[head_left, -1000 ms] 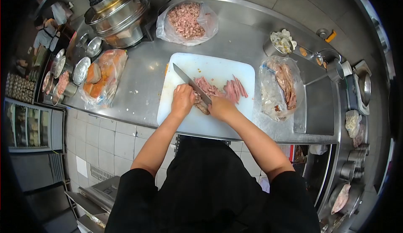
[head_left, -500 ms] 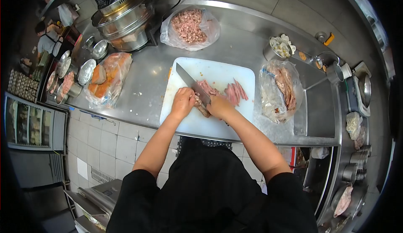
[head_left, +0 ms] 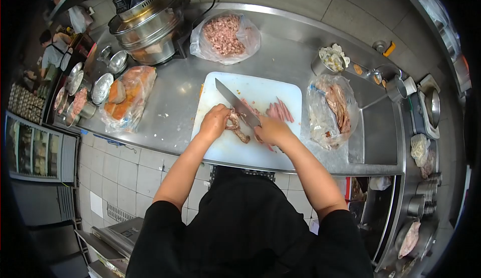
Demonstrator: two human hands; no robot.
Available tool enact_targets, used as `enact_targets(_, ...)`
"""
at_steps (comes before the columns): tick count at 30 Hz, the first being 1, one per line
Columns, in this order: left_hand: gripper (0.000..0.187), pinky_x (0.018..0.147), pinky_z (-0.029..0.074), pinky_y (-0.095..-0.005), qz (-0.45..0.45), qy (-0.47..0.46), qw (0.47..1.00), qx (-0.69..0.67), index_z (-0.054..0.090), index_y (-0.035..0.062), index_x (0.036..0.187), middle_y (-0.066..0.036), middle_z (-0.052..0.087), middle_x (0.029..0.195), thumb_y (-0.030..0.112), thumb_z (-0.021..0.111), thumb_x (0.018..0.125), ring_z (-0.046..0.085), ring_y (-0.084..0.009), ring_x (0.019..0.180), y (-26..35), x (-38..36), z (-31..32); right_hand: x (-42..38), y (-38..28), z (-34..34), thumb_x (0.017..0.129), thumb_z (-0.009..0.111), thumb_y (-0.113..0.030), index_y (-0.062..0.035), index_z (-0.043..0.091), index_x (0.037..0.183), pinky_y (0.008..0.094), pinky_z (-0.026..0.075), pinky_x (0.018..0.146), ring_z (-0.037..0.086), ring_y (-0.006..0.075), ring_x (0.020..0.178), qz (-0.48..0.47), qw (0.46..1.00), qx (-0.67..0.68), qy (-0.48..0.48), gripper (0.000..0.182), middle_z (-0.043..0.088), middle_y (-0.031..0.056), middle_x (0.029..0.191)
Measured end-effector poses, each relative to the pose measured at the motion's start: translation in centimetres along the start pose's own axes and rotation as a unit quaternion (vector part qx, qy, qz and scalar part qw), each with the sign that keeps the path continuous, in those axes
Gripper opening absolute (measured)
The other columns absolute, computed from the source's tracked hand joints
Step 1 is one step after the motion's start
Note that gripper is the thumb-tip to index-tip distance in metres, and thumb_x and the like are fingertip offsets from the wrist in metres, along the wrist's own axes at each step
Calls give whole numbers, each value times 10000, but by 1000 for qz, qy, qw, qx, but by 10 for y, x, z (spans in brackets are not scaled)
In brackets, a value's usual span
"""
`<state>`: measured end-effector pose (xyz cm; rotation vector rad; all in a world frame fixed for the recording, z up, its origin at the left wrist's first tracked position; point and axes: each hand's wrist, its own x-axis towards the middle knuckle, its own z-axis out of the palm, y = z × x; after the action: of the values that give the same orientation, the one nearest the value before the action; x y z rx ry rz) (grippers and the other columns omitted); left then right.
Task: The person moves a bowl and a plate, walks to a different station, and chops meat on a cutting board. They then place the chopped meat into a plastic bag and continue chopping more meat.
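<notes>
My right hand is wrapped round the handle of a kitchen knife, its broad blade angled toward the upper left over a white cutting board. With curled fingers my left hand grips a brown-skinned piece of meat just left of the blade. Sliced pink meat strips lie on the board right of the knife, and more cut meat shows partly hidden behind the blade and under my right hand.
A bag of chopped meat stands behind the board. To the right are a bag of brown meat pieces, a metal container and a sink. A bag of orange-skinned meat and a countertop cooker are left. Another person stands far left.
The knife and my right hand have shifted slightly right, away from the brown meat. My left hand still holds the piece, which now shows more clearly, apart from the blade.
</notes>
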<state>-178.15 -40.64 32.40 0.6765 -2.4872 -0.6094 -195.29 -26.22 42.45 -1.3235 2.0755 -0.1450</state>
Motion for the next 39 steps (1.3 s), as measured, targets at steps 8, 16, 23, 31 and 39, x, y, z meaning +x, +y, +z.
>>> enact_targets(8,84,797,492,-408,12,-9,1000,-16,632,31,875,-119,598,903,3,628,796,589,-331,914,-7,5,5,62,21,72,858,562,-230,29,621,1030,469,536,680,669,385,676,-112,978,-78,156,316,680,206,756)
enact_targets(16,56,793,488,-412,0,0,999,-37,620,36,843,-119,593,894,9,619,794,582,-327,901,-10,4,2,26,-7,4,864,555,-222,54,612,1037,467,545,718,672,407,720,-25,989,-21,-147,331,686,239,854)
enact_targets(23,88,797,497,-409,2,-24,999,-39,637,32,866,-115,614,911,-1,629,785,600,-329,916,-11,6,0,64,5,32,855,573,-249,45,610,1054,435,550,658,678,335,630,-65,996,16,55,357,683,212,732)
enact_targets(31,90,788,503,-400,17,-13,999,-38,639,26,868,-113,625,915,-4,631,782,611,-324,913,-10,4,1,4,-1,-3,865,530,-198,41,610,1087,456,547,771,690,379,775,-12,998,13,-56,336,688,252,919)
enact_targets(39,85,772,500,-404,47,-58,997,-24,632,31,867,-112,615,899,-7,621,791,603,-322,895,-14,9,-1,70,3,50,862,559,-246,64,613,1042,476,535,781,679,405,760,-98,988,-28,114,363,687,258,888)
